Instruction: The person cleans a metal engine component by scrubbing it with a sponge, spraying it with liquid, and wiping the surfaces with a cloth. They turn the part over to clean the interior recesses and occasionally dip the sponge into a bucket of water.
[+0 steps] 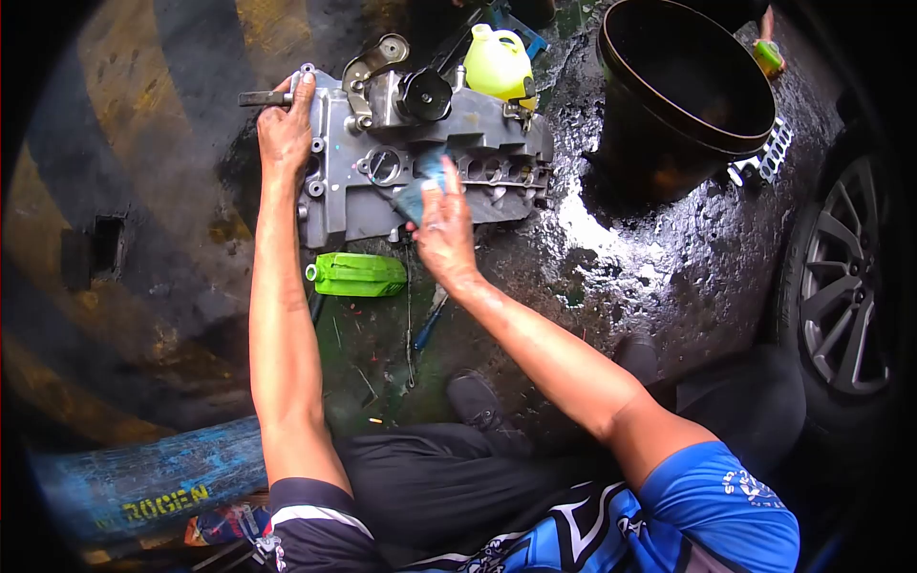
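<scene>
A grey metal engine valve cover (363, 212) lies on the dark floor in front of me, with several round holes along its middle and a black round cap (425, 95) at its far side. My left hand (285, 134) grips its left end, thumb on top by a bolt lug. A short dark bar (260, 98) juts out to the left beside that hand. In my right hand (446, 234) is a blue-grey cloth (411, 202), pressed against the cover's middle. The fingers partly hide the cloth, and the cloth hides part of the holes.
Near the cover are a green bottle (358, 275), a blue-handled tool (430, 325) and a yellow-green jug (499, 67). A big dark drum (630, 143) stands right on wet floor. Another person's hand (770, 38) is beyond. A car wheel (845, 277) and blue cylinder (172, 473) flank me.
</scene>
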{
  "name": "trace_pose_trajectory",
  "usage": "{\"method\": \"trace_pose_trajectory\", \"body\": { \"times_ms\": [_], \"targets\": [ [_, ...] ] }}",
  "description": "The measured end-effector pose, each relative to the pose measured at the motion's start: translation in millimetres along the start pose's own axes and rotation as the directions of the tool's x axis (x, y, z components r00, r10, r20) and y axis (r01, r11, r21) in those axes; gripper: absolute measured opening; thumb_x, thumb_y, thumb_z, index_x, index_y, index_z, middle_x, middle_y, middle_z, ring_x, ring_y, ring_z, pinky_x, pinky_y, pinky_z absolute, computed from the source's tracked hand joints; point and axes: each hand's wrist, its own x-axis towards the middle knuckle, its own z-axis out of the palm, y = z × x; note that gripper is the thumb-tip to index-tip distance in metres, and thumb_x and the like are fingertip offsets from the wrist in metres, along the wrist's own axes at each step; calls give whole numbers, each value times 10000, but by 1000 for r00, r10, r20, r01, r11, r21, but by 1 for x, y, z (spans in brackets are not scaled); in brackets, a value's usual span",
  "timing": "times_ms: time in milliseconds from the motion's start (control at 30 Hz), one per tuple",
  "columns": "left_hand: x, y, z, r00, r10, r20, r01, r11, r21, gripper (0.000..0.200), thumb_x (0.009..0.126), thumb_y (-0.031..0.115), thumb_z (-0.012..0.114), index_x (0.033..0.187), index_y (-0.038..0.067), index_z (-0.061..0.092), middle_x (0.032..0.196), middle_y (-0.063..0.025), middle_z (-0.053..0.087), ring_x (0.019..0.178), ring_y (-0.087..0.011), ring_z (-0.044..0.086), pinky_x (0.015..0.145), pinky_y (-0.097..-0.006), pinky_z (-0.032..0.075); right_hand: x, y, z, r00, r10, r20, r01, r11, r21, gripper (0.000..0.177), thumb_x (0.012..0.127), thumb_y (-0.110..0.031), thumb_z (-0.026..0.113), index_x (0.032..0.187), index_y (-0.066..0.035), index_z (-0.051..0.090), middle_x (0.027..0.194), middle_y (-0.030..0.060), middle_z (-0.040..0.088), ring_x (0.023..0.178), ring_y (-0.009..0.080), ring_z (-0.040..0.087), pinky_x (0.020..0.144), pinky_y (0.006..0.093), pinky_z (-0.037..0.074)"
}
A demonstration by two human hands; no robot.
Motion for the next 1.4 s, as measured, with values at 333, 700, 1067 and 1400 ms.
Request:
{"method": "trace_pose_trajectory", "body": {
  "times_ms": [333,700,1067,1400],
  "targets": [
    [7,-4,1,996,86,0,-86,992,94,533,936,455,693,1215,0,680,978,-65,675,909,-121,571,849,-281,471,52,-27,-42,844,234,483,-64,938,-342,255,1020,-232,506,1105,-4,582,684,109,623,490,164,584,505,343,484],
    [12,-19,-3,997,76,-17,-72,986,149,581,972,503,607,1261,1,652,1124,-110,681,1064,-178,589,974,-328,442,21,17,-83,953,40,-300,-61,996,-61,439,1070,-281,434,1465,-89,413,1050,92,619,573,125,540,508,262,487],
    [10,-21,-5,1000,-16,1,15,998,58,546,1005,461,576,1258,-19,640,1108,-62,673,1022,-143,572,944,-298,447,45,15,-96,933,221,284,-31,836,-548,413,955,-203,516,1313,1,503,797,186,695,610,272,692,673,416,573],
    [7,-22,-4,998,-65,-1,65,998,-9,500,1005,460,579,1208,11,666,962,-22,660,861,-113,558,816,-283,474,101,-7,-108,746,415,521,138,669,-730,287,915,-142,529,1140,15,616,758,199,708,673,339,717,671,445,575]
  ]
}}
